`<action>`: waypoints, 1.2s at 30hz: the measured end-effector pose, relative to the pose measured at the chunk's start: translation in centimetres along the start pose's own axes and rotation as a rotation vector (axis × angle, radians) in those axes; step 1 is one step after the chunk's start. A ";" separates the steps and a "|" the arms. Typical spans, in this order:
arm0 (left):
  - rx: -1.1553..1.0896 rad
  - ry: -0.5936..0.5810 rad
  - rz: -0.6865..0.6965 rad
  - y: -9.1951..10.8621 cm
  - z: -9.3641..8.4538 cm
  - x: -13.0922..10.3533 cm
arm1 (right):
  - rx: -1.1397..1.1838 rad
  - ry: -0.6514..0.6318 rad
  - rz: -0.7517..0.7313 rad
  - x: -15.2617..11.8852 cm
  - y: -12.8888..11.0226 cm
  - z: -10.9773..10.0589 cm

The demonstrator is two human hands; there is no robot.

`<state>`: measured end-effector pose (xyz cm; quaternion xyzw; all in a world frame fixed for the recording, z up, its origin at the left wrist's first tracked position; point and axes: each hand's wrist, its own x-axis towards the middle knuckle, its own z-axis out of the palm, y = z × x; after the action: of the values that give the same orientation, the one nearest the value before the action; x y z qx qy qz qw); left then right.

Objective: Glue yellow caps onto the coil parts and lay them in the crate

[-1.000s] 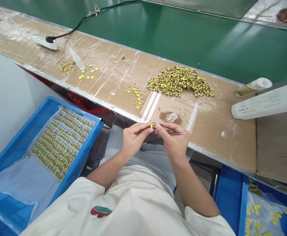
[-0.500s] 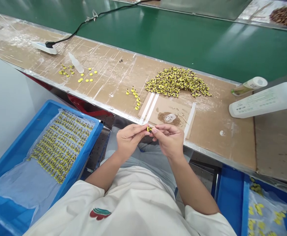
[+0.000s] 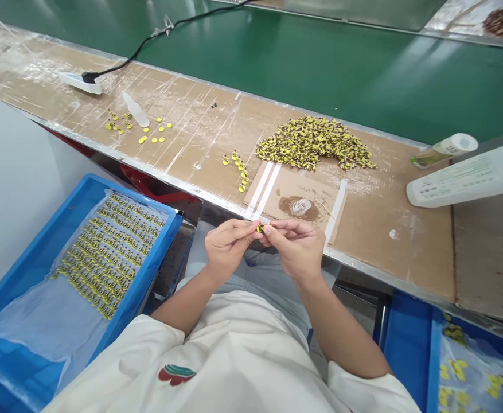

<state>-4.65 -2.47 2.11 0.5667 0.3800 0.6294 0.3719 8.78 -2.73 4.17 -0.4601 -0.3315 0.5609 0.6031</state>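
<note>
My left hand point(image 3: 229, 244) and my right hand point(image 3: 298, 246) meet above my lap, just off the table's front edge. Between their fingertips is a small yellow-and-black piece point(image 3: 260, 228), mostly hidden by the fingers. Both hands are closed in a pinch on it. Just beyond them, a small clear cup point(image 3: 300, 207) stands on a wet-stained cardboard sheet point(image 3: 272, 198) with white tape strips. Behind the sheet lies a large pile of tiny yellow-and-dark pieces point(image 3: 315, 140). A short line of yellow pieces on round bases point(image 3: 241, 175) stands to the left of the sheet.
At left, a blue tray point(image 3: 165, 241) holds rows of yellow pieces on white cloth. A dropper bottle point(image 3: 135, 109) lies among yellow discs. To the right are a large white bottle point(image 3: 470, 178) and a toothpick container point(image 3: 444, 150). Another blue tray point(image 3: 434, 355) sits lower right.
Both hands stay together at the same place, and the small piece appears turned between the fingers, its yellow part less upright. The whole view has shifted slightly.
</note>
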 end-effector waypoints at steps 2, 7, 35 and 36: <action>-0.003 0.006 -0.015 -0.1 0.0 -0.1 | -0.003 0.002 0.015 0.0 0.2 0.0; 0.036 0.042 -0.050 -0.2 -0.4 -0.2 | 0.013 0.015 0.099 0.3 0.8 0.4; 0.248 0.204 -0.109 2.3 -10.1 -3.2 | -0.048 -0.262 0.382 0.0 5.2 8.5; 0.250 0.221 -0.113 2.3 -10.6 -3.3 | -0.059 -0.278 0.403 -0.1 5.5 8.9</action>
<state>-15.01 -7.07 2.06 0.5137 0.5252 0.6137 0.2893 -1.40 -1.45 2.26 -0.4528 -0.3293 0.7177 0.4140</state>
